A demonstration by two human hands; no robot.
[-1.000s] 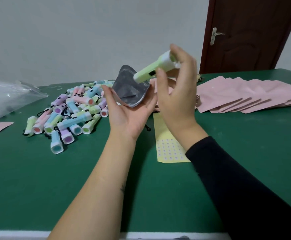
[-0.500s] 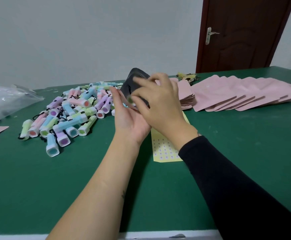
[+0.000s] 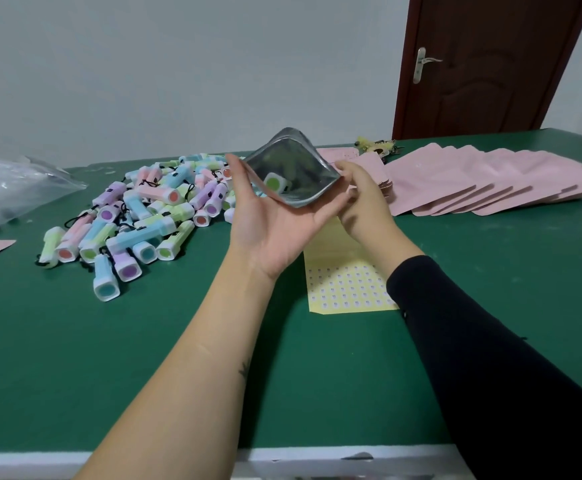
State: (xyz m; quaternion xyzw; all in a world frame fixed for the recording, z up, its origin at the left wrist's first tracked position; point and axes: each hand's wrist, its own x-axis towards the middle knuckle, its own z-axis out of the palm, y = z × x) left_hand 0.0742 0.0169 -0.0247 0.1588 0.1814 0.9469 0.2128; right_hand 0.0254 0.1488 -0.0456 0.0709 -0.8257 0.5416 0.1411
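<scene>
A silver-lined pouch (image 3: 296, 161) is held up over the green table (image 3: 144, 358), its mouth gaping toward me. Inside it lies a green flashlight (image 3: 275, 183), lens end showing. My left hand (image 3: 269, 223) grips the pouch from the left and below, thumb along its left edge. My right hand (image 3: 362, 199) holds the pouch's right edge with its fingers behind it. A pile of several pastel flashlights (image 3: 137, 220) lies on the table to the left of my hands.
A fanned row of pink pouches (image 3: 473, 185) lies at the right. A yellow sticker sheet (image 3: 348, 282) lies under my right wrist. A clear plastic bag (image 3: 12, 188) sits at far left. A brown door (image 3: 483, 64) stands behind.
The green flashlight went from my right hand's fingertips into the pouch. My right hand then left the pouch mouth and took hold of its right edge.
</scene>
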